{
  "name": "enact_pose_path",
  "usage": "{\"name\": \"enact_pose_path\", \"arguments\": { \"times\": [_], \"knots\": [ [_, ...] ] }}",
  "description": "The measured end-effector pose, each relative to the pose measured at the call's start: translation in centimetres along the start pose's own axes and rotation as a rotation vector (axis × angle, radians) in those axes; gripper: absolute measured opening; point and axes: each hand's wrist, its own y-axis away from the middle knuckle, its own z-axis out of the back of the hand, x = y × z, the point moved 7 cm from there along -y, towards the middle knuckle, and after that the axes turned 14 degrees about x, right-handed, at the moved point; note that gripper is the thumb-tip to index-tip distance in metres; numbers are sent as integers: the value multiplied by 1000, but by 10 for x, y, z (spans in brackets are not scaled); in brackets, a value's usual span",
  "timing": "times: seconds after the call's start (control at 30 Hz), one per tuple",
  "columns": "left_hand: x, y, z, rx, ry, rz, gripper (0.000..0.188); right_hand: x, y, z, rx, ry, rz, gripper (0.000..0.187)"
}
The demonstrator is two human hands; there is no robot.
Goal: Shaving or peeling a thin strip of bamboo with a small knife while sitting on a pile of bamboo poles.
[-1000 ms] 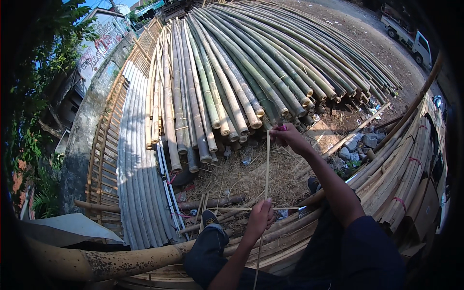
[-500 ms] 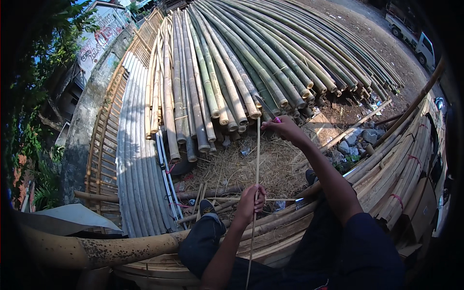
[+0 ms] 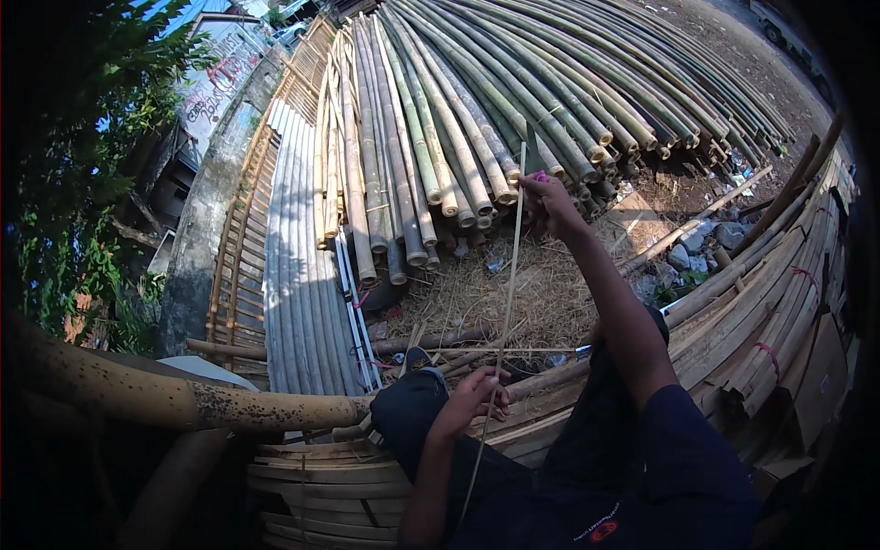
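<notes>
A long, thin bamboo strip point(image 3: 511, 293) slants upward in front of me, its lower end running down past my lap. Around its lower part are the fingers of my left hand point(image 3: 469, 403), loosely closed. My right hand point(image 3: 553, 206), arm stretched forward, is closed on a knife point(image 3: 533, 151) with a pinkish handle and a dark blade pointing up. The thumb side of this hand is against the strip near its top end. Fingers hide most of the knife's handle, and whether the blade touches the strip I cannot tell.
A large pile of bamboo poles point(image 3: 495, 119) fans out ahead. Split bamboo slats point(image 3: 733, 321) lie at right, some tied with pink cord. A thick bamboo pole point(image 3: 266, 410) crosses at lower left. Corrugated sheets point(image 3: 298, 247) and a bamboo ladder point(image 3: 240, 238) lie along the left wall.
My right hand and the knife have come up to the strip's top end, which now stands higher in view. My left hand's grip looks looser. The whole view has shifted slightly.
</notes>
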Motion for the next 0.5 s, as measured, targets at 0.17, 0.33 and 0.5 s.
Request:
{"name": "enact_pose_path", "arguments": {
  "times": [0.17,0.33,0.5],
  "knots": [
    [27,46,-18,-83,-81,-37,25,42,11,12,-130,-209,149,22],
    [8,30,1,-295,-275,-132,20,82,36,64,-249,-424,376,25],
    [-52,-3,19,-477,-702,-215,17,128,71,100,-221,-559,577,28]
  ]
}}
